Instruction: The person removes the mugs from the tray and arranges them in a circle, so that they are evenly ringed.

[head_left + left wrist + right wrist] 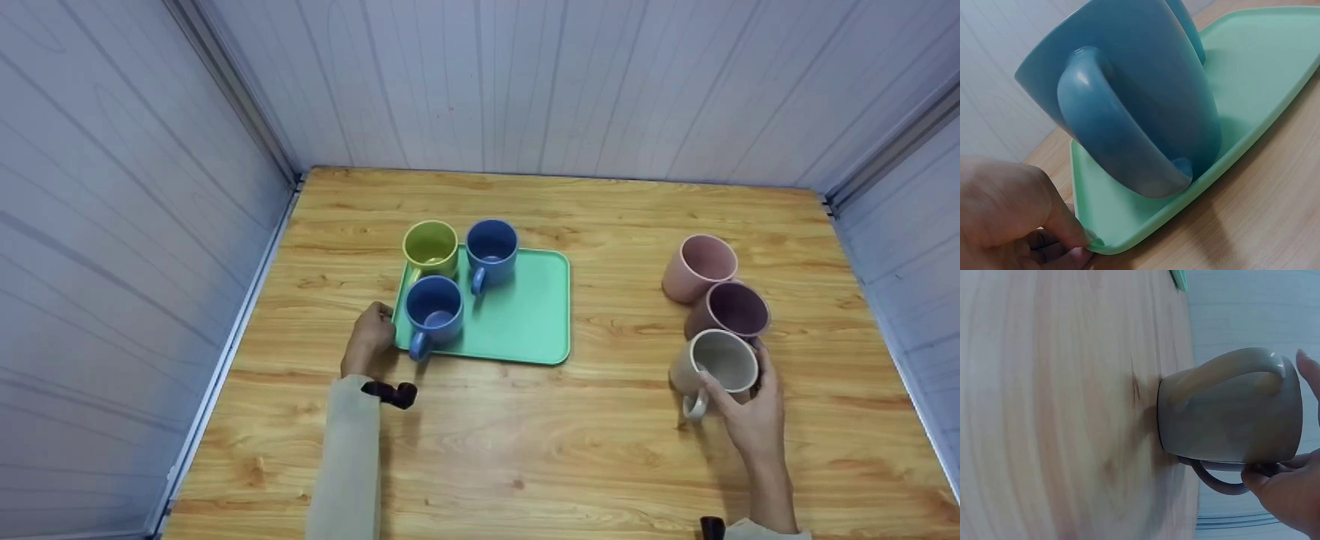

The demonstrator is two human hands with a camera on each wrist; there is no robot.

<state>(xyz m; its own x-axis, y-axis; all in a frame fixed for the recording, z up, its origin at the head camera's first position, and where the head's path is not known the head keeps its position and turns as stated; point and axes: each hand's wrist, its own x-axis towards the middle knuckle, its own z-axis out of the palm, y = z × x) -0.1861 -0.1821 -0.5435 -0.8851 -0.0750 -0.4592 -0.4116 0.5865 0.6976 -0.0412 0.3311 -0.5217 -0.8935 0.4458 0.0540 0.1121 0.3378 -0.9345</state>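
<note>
My left hand (373,330) pinches the left edge of a mint-green tray (529,315), thumb on the rim near its front corner in the left wrist view. On the tray's left part stand a yellow-green mug (431,244), a blue mug (492,244) beside it and another blue mug (435,306) in front. At the right, my right hand (756,416) holds a grey-beige mug (682,367) around its upper part, thumb at the near side of the rim. In the right wrist view this mug (1230,422) is upright at the tabletop, its handle towards the camera.
Behind the grey-beige mug stand a dark purple mug (739,309) and a pink mug (684,279), close together in a row. Pale panels enclose the wooden table (480,442) at the left (135,247), back (517,90) and right (907,247).
</note>
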